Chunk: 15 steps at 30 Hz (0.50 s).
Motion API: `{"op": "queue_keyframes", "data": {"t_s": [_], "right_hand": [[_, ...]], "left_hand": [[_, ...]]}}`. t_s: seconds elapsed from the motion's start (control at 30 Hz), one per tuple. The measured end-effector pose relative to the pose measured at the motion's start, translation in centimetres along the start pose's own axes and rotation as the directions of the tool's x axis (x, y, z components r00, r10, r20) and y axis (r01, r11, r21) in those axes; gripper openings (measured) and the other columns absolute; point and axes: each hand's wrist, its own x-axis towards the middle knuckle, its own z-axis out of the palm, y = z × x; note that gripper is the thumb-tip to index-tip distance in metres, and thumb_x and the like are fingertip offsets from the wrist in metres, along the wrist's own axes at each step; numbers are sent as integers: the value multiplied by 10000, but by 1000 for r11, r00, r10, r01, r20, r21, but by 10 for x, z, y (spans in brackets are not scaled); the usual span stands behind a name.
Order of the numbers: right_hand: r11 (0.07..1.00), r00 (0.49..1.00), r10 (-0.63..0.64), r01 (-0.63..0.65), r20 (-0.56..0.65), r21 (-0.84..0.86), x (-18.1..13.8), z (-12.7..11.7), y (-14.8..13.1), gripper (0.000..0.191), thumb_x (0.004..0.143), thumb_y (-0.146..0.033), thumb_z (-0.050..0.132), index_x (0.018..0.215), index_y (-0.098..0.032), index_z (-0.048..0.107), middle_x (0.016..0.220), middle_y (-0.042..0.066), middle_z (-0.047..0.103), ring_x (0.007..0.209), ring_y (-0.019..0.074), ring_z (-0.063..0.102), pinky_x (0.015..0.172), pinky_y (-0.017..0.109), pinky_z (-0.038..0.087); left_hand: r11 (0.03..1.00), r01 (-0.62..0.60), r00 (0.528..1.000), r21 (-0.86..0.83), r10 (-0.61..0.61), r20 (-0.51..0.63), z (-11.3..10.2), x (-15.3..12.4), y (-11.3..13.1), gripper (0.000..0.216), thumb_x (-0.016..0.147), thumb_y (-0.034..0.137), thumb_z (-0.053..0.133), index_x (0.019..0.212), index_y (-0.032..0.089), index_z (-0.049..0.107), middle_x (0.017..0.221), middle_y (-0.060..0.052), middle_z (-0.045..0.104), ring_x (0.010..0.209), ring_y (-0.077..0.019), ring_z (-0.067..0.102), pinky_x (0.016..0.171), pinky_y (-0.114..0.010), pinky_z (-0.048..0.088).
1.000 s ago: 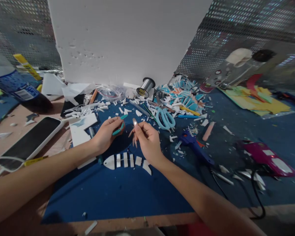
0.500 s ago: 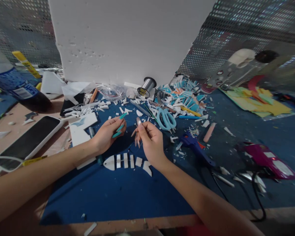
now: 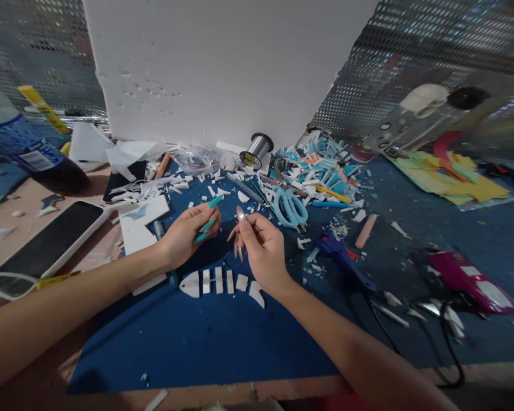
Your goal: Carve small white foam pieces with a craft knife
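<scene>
My left hand [image 3: 192, 234], with long turquoise nails, is held above the blue mat, thumb and fingers pinched together. Facing it, a small gap away, my right hand [image 3: 265, 245] is closed in a pinch too. Whatever sits between the fingertips of either hand is too fine to make out. Just below them lies a row of white foam pieces in the shape of a fish skeleton: a head [image 3: 191, 284] with a small hole, narrow rib strips [image 3: 219, 280], a small block [image 3: 241, 282] and a tail [image 3: 257, 294].
A wire spool [image 3: 257, 150], light-blue-handled scissors [image 3: 290, 206] and heaped foam scraps [image 3: 317, 165] lie behind the hands. To the right are a blue glue gun [image 3: 342, 260] and a magenta device [image 3: 466, 279]. A phone [image 3: 47, 245] and a bottle [image 3: 34, 151] are at left.
Both hands stay in almost the same pinched pose. The view has shifted very slightly; the foam pieces have not moved.
</scene>
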Motion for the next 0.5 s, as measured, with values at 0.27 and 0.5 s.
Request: {"op": "queue_keyframes", "data": {"t_s": [0.27, 0.5], "right_hand": [[1000, 1000, -6, 6, 9, -6, 0, 1, 0, 274, 913, -358, 490, 686, -209, 531, 491, -55, 473, 414, 80, 464, 442, 215, 415], [1000, 1000, -8, 8, 1, -16, 0, 1, -2, 284, 910, -372, 489, 680, -210, 527, 479, -54, 472, 409, 84, 467, 438, 222, 419]], "left_hand": [[1000, 3, 1000, -8, -3, -10, 3, 0, 2, 350, 919, 228, 403, 577, 157, 424, 507, 31, 362, 475, -76, 318, 511, -196, 328], [1000, 5, 1000, 3, -5, -2, 1, 0, 1, 337, 907, 252, 443, 584, 162, 419, 511, 32, 375, 478, -76, 325, 510, -197, 333]]}}
